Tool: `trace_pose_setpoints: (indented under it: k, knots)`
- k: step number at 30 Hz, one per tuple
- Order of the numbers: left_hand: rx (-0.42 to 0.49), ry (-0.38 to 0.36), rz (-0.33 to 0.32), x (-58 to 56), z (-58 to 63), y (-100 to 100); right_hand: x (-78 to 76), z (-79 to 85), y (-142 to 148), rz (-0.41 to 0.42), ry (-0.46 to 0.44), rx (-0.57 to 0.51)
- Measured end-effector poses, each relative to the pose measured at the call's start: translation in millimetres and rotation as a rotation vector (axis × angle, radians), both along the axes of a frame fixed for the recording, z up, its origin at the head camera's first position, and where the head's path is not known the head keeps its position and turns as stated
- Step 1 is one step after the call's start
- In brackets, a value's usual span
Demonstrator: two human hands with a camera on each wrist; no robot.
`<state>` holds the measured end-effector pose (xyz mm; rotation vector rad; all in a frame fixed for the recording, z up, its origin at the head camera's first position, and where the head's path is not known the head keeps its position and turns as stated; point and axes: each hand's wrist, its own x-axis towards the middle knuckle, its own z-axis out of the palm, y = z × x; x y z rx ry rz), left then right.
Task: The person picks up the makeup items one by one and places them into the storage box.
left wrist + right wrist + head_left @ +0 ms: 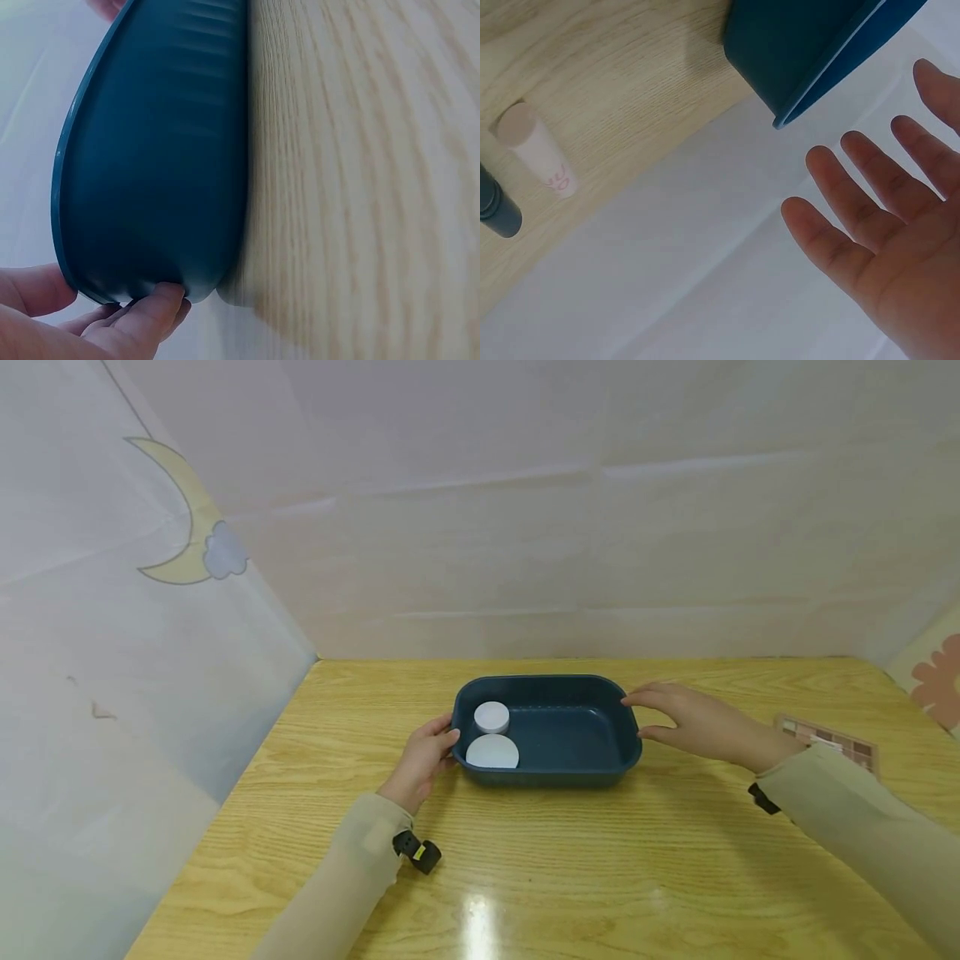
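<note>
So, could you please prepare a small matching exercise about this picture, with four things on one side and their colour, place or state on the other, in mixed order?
Things:
1. tub
2. two white discs
3. left hand
4. right hand

Descriptions:
A. fingers open, near the right end of the tub
B. inside, at the left end
C. dark blue
D. gripping the left end of the tub

Right pairs: 1-C, 2-B, 3-D, 4-A

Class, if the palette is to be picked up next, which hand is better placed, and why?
Probably the right hand: its fingers are spread and hold nothing, and the palette shows near its sleeve. The left hand grips the tub at the end farther from the palette.
</note>
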<state>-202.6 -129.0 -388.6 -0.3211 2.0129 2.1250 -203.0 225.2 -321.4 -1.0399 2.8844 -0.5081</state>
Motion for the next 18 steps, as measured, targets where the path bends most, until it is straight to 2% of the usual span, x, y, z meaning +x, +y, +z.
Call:
trace_pose_setpoints:
  k: [18]
  knots:
    - [0.013, -0.004, 0.015, -1.9, -0.8, -1.3, 3.3, -7.3, 18.0, -0.055, -0.025, -0.006]
